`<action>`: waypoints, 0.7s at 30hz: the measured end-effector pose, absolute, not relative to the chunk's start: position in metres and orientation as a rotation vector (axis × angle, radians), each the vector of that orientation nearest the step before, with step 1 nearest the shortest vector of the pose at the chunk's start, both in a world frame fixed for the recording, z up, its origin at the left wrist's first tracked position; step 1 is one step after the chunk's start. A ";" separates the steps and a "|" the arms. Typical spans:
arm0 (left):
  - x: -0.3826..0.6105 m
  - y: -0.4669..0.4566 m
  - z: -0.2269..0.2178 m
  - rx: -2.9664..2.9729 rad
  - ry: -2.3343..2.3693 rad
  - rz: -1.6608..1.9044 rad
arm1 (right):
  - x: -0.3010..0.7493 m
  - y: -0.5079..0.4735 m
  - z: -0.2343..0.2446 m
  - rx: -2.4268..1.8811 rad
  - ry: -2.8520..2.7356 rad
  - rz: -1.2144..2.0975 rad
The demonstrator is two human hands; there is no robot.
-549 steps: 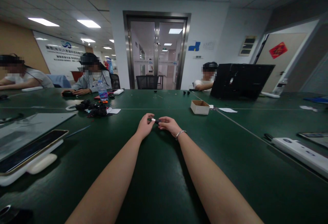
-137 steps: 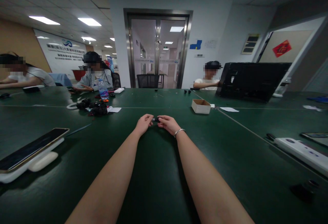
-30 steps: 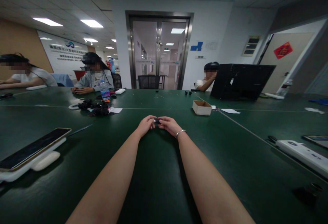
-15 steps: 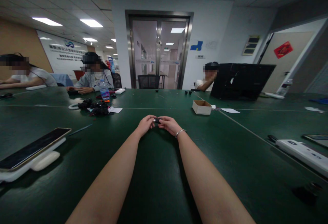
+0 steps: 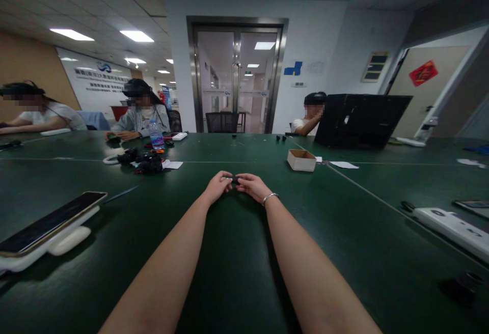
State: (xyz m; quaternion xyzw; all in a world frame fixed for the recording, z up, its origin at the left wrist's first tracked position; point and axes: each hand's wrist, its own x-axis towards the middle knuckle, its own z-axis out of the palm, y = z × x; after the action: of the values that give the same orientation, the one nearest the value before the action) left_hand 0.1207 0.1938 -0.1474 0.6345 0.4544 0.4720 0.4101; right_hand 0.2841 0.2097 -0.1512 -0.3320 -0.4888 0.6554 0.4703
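Both arms stretch forward over the green tabletop [image 5: 237,252]. Between my hands is a small black object [image 5: 235,181] with a silvery end on its left side; it is too small and too covered by fingers to tell its kind. My left hand [image 5: 219,187] pinches the silvery end between thumb and fingers. From the other side, my right hand [image 5: 253,186] grips the dark end. A silver bracelet [image 5: 270,198] circles the right wrist.
An open small box [image 5: 301,161] stands to the right, beyond my hands. Black tangled items [image 5: 147,161] and a water bottle [image 5: 156,134] are at the left. A phone [image 5: 49,224] lies near left, a white power strip [image 5: 454,229] near right. Several people sit across, one behind a monitor [image 5: 361,122].
My hands stay in nearly the same place, still gripping the small object; less of its silvery end shows now. Across the table, a person's hands have shifted slightly.
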 end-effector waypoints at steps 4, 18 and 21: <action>0.122 0.192 -0.145 1.571 1.097 1.218 | 0.285 0.210 -0.151 -0.804 -1.189 1.618; 0.147 0.190 -0.122 1.220 1.064 1.677 | 0.261 0.202 -0.126 -0.776 -1.305 1.236; 0.149 0.187 -0.110 1.139 0.986 1.688 | 0.254 0.197 -0.115 -0.776 -1.341 1.185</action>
State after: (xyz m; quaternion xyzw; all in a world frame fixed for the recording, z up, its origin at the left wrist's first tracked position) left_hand 0.1485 0.1868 -0.1102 0.4557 0.3942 0.6753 0.4254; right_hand 0.2538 0.1973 -0.1152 -0.3294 -0.5690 0.5031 0.5609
